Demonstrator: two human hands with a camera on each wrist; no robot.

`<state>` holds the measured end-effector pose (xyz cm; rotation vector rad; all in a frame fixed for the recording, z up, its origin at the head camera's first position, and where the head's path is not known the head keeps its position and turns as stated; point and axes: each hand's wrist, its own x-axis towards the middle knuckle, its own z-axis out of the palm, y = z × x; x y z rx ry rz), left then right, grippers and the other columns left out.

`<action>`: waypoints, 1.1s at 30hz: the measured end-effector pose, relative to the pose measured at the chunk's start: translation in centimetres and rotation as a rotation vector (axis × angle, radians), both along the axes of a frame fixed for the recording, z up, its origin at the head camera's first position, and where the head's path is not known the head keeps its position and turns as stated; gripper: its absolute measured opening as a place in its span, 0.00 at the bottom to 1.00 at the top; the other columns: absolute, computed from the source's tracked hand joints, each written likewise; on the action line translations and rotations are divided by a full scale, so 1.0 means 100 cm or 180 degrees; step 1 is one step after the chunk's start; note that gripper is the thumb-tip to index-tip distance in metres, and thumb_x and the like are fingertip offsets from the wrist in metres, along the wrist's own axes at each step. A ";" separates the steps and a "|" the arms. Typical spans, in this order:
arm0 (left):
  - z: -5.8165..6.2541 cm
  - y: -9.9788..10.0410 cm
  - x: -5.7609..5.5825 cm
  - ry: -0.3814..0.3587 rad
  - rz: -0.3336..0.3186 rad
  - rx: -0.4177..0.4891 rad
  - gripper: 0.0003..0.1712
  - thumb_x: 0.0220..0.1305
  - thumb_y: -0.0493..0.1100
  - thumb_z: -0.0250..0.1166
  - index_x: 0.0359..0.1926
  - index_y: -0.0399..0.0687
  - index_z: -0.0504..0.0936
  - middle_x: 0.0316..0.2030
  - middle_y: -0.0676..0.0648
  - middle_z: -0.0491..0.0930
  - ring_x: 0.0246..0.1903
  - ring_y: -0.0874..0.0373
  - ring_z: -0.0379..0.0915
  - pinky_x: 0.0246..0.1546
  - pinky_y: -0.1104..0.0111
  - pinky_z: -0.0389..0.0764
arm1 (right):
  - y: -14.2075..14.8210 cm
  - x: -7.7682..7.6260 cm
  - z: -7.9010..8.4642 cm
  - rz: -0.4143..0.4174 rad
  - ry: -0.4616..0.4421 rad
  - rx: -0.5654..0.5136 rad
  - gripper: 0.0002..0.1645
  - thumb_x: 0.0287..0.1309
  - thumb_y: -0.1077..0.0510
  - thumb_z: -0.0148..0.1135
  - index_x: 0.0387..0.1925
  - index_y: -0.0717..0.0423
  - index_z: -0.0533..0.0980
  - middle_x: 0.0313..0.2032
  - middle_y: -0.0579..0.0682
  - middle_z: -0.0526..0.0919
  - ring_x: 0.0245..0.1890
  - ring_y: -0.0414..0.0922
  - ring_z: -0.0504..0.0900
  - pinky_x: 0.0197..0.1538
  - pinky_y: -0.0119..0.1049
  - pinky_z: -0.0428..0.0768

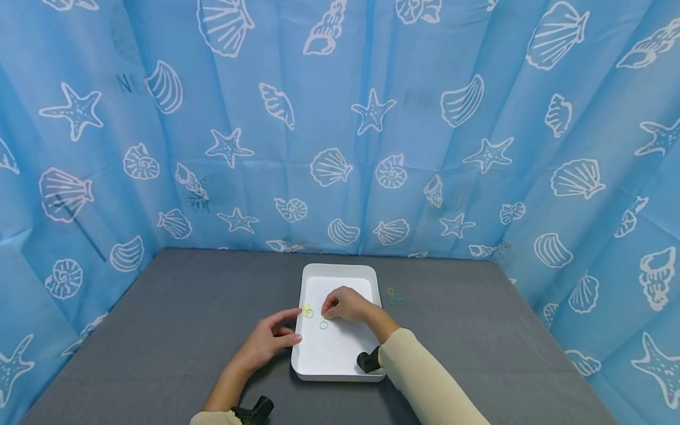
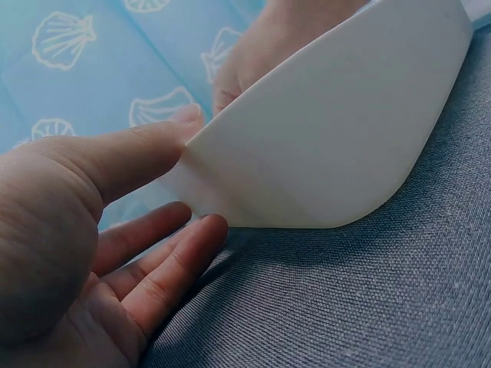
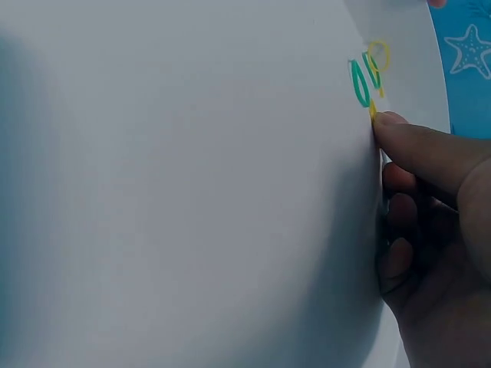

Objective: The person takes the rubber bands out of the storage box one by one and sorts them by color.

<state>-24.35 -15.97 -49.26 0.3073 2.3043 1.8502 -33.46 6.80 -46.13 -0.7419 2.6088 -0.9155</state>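
A white rectangular tray (image 1: 340, 354) lies on the grey tabletop. My right hand (image 1: 345, 304) reaches into it, and between thumb and fingertip it pinches a small yellow rubber band (image 3: 373, 110). Close to those fingertips lies a green rubber band (image 1: 323, 325) on the tray floor. A little further left, yellow (image 1: 306, 308) and green (image 1: 310, 314) rubber bands lie together by the left wall. My left hand (image 1: 268, 342) touches that side of the tray from outside, its thumb at the rim and its other fingers loosely extended by the outer wall.
To the right of the tray, a yellow rubber band (image 1: 391, 291) and two green rubber bands (image 1: 401, 301) lie on the grey tabletop (image 1: 451, 330). A blue curtain (image 1: 340, 130) with white shells and starfish hangs behind and along the sides.
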 end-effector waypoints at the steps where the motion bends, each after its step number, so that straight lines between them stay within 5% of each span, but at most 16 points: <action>1: 0.000 0.000 0.000 0.0002 -0.0004 -0.0001 0.33 0.61 0.41 0.70 0.66 0.43 0.71 0.61 0.37 0.70 0.41 0.52 0.77 0.41 0.64 0.78 | 0.000 0.000 0.000 0.0003 -0.0001 0.0017 0.05 0.56 0.63 0.69 0.26 0.56 0.83 0.23 0.42 0.79 0.27 0.38 0.72 0.36 0.33 0.71; 8: 0.001 0.001 0.001 0.0010 0.0009 -0.0014 0.34 0.60 0.41 0.70 0.66 0.43 0.71 0.61 0.37 0.71 0.41 0.52 0.77 0.40 0.65 0.78 | 0.002 0.000 -0.002 0.0030 -0.0037 0.0077 0.06 0.58 0.62 0.68 0.26 0.53 0.81 0.24 0.41 0.78 0.27 0.38 0.71 0.37 0.33 0.70; 23: 0.001 0.003 0.002 0.0031 -0.0003 -0.0021 0.34 0.60 0.41 0.70 0.66 0.42 0.71 0.61 0.35 0.71 0.40 0.52 0.77 0.39 0.66 0.77 | 0.009 0.001 -0.002 -0.0066 -0.0259 -0.0436 0.03 0.59 0.64 0.65 0.29 0.59 0.81 0.25 0.44 0.77 0.26 0.40 0.70 0.31 0.32 0.69; 33: 0.001 0.002 0.002 0.0028 0.0025 0.0030 0.34 0.59 0.41 0.71 0.66 0.43 0.72 0.61 0.35 0.70 0.41 0.51 0.77 0.40 0.66 0.77 | 0.015 -0.002 0.011 -0.0210 0.0099 -0.0493 0.04 0.61 0.65 0.63 0.30 0.58 0.80 0.25 0.44 0.77 0.26 0.40 0.70 0.31 0.33 0.69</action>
